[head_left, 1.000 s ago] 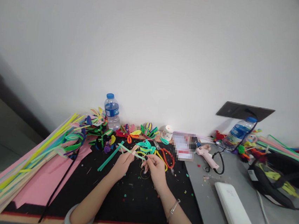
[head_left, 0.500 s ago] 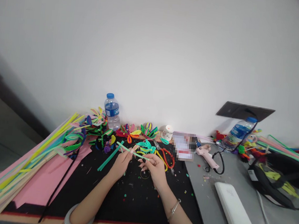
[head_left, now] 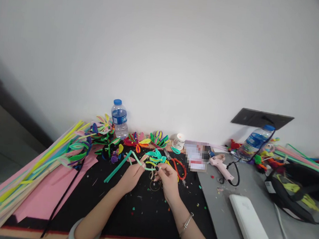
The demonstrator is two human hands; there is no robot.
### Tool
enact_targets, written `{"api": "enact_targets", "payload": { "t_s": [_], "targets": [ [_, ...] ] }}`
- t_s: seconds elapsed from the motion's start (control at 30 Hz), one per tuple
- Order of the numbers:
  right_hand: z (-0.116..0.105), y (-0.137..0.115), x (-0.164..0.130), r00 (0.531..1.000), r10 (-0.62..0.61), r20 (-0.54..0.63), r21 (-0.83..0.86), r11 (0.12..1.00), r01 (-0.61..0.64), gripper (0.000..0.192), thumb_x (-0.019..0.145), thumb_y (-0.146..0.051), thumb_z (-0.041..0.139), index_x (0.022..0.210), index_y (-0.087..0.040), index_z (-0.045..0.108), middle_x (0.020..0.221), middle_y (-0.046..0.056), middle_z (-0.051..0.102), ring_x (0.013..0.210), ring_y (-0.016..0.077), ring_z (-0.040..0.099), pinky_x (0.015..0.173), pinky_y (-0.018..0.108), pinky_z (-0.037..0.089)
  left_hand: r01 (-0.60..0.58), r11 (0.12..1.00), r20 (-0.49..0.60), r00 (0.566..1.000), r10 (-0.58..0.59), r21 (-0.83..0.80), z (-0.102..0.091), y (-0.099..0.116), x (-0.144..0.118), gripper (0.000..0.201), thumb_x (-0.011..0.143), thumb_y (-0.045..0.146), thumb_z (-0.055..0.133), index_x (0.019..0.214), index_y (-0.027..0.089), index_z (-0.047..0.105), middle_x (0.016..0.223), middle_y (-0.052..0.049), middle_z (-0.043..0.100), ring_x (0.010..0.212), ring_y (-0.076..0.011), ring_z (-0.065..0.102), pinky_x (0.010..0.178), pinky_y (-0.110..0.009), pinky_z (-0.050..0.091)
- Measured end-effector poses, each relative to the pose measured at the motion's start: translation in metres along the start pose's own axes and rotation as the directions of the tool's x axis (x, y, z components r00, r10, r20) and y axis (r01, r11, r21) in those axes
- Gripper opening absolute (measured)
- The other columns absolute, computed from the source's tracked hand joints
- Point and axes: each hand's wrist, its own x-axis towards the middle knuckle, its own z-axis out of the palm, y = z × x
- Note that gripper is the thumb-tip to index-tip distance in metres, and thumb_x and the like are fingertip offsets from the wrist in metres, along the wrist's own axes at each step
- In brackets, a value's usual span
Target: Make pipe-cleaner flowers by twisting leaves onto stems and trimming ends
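Note:
Between my two hands, a pale green pipe cleaner (head_left: 149,168) bends in a shallow curve. My left hand (head_left: 132,175) pinches it between thumb and fingers, and its free end sticks up to the left. The fingertips of my right hand (head_left: 168,177) close on the other end. Left of my left hand lie teal pipe cleaners (head_left: 117,167) on the black mat (head_left: 139,215). Just beyond the hands sits a pile of teal and yellow pipe-cleaner loops (head_left: 156,156). Orange-handled scissors (head_left: 179,168) rest beyond my right hand.
A bundle of long pipe cleaners (head_left: 26,185) lies on pink sheets at left. Pipe-cleaner flowers (head_left: 137,142), a water bottle (head_left: 119,118) and a paper cup (head_left: 179,141) line the wall. At right are a pink glue gun (head_left: 221,168), a white power strip (head_left: 253,228) and a black headband (head_left: 296,192).
The pale green pipe cleaner was nearly straight and now curves downward between my hands. My left hand has shifted slightly right, closer to my right hand.

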Motion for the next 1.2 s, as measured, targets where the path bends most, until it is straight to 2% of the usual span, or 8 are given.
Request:
{"api": "enact_targets", "payload": {
  "t_s": [0.07, 0.13, 0.23, 0.43, 0.67, 0.9, 1.03, 1.2],
  "targets": [
    [0.000, 0.000, 0.001, 1.000, -0.011, -0.002, 0.012, 1.000, 0.011, 0.012, 0.070, -0.025, 0.067, 0.071, -0.016, 0.059, 0.063, -0.001, 0.058, 0.048, 0.0089, 0.053, 0.043, 0.020, 0.046, -0.036, 0.994, 0.025, 0.999, 0.034, 0.104, 0.000, 0.001, -0.001, 0.039, 0.092, 0.037, 0.027, 0.079, 0.014, 0.056, 0.058, 0.004, 0.039, 0.055, -0.0120, 0.036, 0.054, -0.024, 0.028],
    [0.000, 0.000, 0.001, 1.000, -0.008, -0.003, 0.016, 1.000, 0.008, 0.013, 0.069, -0.025, 0.068, 0.070, -0.015, 0.058, 0.064, -0.001, 0.057, 0.047, 0.0080, 0.052, 0.042, 0.019, 0.045, -0.079, 0.977, 0.076, 0.995, 0.065, 0.200, 0.000, 0.003, -0.002, 0.037, 0.092, 0.033, 0.027, 0.069, 0.016, 0.051, 0.061, 0.001, 0.046, 0.057, -0.0134, 0.041, 0.056, -0.025, 0.030],
    [0.000, 0.000, 0.001, 1.000, 0.020, -0.011, 0.019, 1.000, -0.020, 0.014, 0.069, -0.025, 0.068, 0.069, -0.015, 0.058, 0.059, -0.003, 0.056, 0.043, 0.0073, 0.050, 0.041, 0.019, 0.044, -0.160, 0.929, 0.171, 0.979, 0.107, 0.334, 0.001, 0.006, -0.004, 0.033, 0.090, 0.024, 0.029, 0.066, 0.017, 0.050, 0.064, -0.002, 0.055, 0.060, -0.0151, 0.048, 0.058, -0.026, 0.031],
    [0.000, 0.000, 0.000, 0.998, 0.061, 0.016, -0.001, 0.998, -0.061, 0.012, 0.071, -0.025, 0.066, 0.070, -0.016, 0.058, 0.052, -0.002, 0.059, 0.043, 0.0100, 0.053, 0.045, 0.021, 0.047, -0.269, 0.807, 0.284, 0.950, 0.132, 0.526, 0.000, 0.011, -0.006, 0.029, 0.082, 0.016, 0.037, 0.057, 0.017, 0.051, 0.057, -0.002, 0.055, 0.055, -0.0145, 0.049, 0.054, -0.026, 0.027],
    [0.000, 0.000, 0.000, 0.988, 0.125, 0.090, 0.041, 0.991, -0.129, 0.015, 0.070, -0.025, 0.067, 0.079, -0.017, 0.059, 0.057, -0.002, 0.062, 0.043, 0.0098, 0.056, 0.043, 0.020, 0.048, -0.301, 0.759, 0.348, 0.932, 0.105, 0.577, 0.000, 0.012, -0.007, 0.029, 0.077, 0.015, 0.040, 0.052, 0.016, 0.055, 0.054, -0.003, 0.057, 0.051, -0.0137, 0.047, 0.052, -0.026, 0.023],
    [0.002, -0.005, 0.000, 0.983, 0.147, 0.114, -0.049, 0.989, -0.142, 0.015, 0.071, -0.027, 0.065, 0.081, -0.016, 0.064, 0.051, -0.003, 0.060, 0.037, 0.0092, 0.054, 0.038, 0.019, 0.045, -0.338, 0.724, 0.399, 0.912, 0.095, 0.601, 0.003, 0.011, -0.006, 0.026, 0.077, 0.017, 0.043, 0.056, 0.016, 0.058, 0.059, -0.005, 0.062, 0.056, -0.0158, 0.053, 0.056, -0.026, 0.031],
    [0.001, -0.004, 0.001, 0.987, 0.133, 0.087, -0.023, 0.991, -0.131, 0.015, 0.070, -0.030, 0.066, 0.074, -0.018, 0.059, 0.050, -0.004, 0.059, 0.035, 0.0094, 0.051, 0.036, 0.020, 0.044, -0.304, 0.765, 0.376, 0.923, 0.087, 0.568, 0.003, 0.011, -0.006, 0.025, 0.078, 0.015, 0.042, 0.057, 0.016, 0.056, 0.059, -0.004, 0.060, 0.057, -0.0156, 0.053, 0.056, -0.025, 0.033],
    [-0.002, -0.006, 0.003, 0.995, 0.092, -0.027, 0.059, 0.994, -0.090, 0.020, 0.070, -0.032, 0.067, 0.075, -0.018, 0.055, 0.052, -0.005, 0.058, 0.036, 0.0089, 0.051, 0.036, 0.020, 0.044, -0.280, 0.861, 0.257, 0.949, 0.182, 0.425, 0.000, 0.017, -0.008, 0.020, 0.084, 0.016, 0.036, 0.074, 0.018, 0.052, 0.072, -0.003, 0.058, 0.067, -0.0160, 0.053, 0.062, -0.025, 0.037]
  ]
}}
